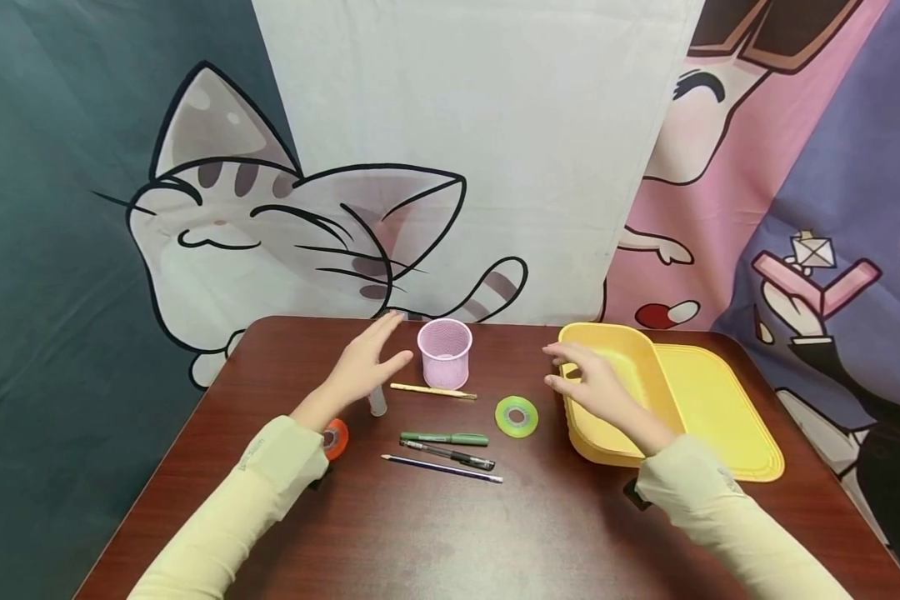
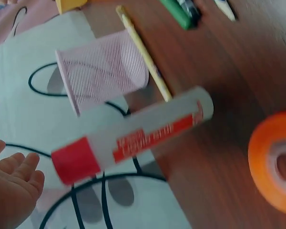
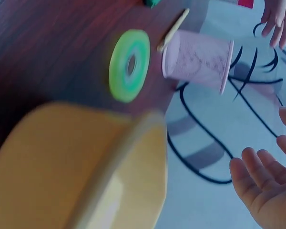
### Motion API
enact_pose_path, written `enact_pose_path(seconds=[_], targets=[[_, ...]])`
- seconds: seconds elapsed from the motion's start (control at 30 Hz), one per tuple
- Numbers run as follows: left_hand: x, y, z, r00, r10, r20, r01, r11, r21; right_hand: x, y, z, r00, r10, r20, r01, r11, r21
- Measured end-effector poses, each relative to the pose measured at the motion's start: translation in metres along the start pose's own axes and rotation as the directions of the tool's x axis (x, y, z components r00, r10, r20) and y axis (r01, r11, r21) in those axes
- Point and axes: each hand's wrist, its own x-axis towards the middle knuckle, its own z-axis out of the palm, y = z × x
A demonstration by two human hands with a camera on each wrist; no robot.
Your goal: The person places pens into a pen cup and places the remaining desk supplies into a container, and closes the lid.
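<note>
My left hand (image 1: 356, 364) is held with fingers extended over a liquid glue bottle (image 2: 148, 129), which stands upright with its red cap on top. In the head view the hand hides most of that bottle. Just right of it stands a pink mesh pen cup (image 1: 446, 368). My right hand (image 1: 598, 388), fingers loosely spread and holding nothing, hovers over the left side of a yellow box (image 1: 600, 452). A roll of green tape (image 1: 504, 415) lies left of the box. An orange tape roll (image 1: 335, 439) shows beside my left wrist.
A thin pale yellow stick (image 1: 431, 390) lies before the cup. Nearer are a green pen (image 1: 444, 438), a black pen (image 1: 450, 454) and a dark blue pencil (image 1: 442, 469). A flat yellow lid (image 1: 720, 408) lies right of the box. A cartoon-printed cloth (image 1: 487, 125) hangs behind the table.
</note>
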Motion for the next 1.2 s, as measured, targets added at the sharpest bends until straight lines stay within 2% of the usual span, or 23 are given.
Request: enact_pose_path(seconds=[0.1,0.27,0.47,0.67,0.83,0.97,1.2], targets=[[0.003,0.004,0.012,1.000,-0.009,0.014,0.009,1.000,-0.024,0.003,-0.005,0.011,1.000,0.025,0.014,-0.025,0.999,0.048],[0.009,0.007,0.027,0.999,-0.036,0.032,0.037,0.999,-0.041,0.009,-0.010,0.028,0.999,0.030,0.022,-0.031,0.998,0.056],[0.018,0.007,0.042,0.995,-0.094,0.034,0.097,0.992,-0.080,0.017,-0.013,0.049,0.994,0.097,0.055,-0.104,0.984,0.142],[0.027,0.007,0.056,0.991,-0.132,0.035,0.135,0.985,-0.110,0.021,-0.014,0.072,0.993,0.098,0.069,-0.111,0.970,0.217],[0.029,0.002,0.068,0.986,-0.165,0.009,0.165,0.980,-0.114,0.025,-0.009,0.090,0.989,0.130,0.077,-0.144,0.964,0.222],[0.030,-0.002,0.076,0.980,-0.197,0.012,0.197,0.972,-0.130,0.028,-0.005,0.102,0.985,0.155,0.081,-0.169,0.963,0.212],[0.030,-0.007,0.082,0.975,-0.220,0.010,0.219,0.968,-0.122,0.032,0.003,0.121,0.978,0.205,0.048,-0.210,0.965,0.155]])
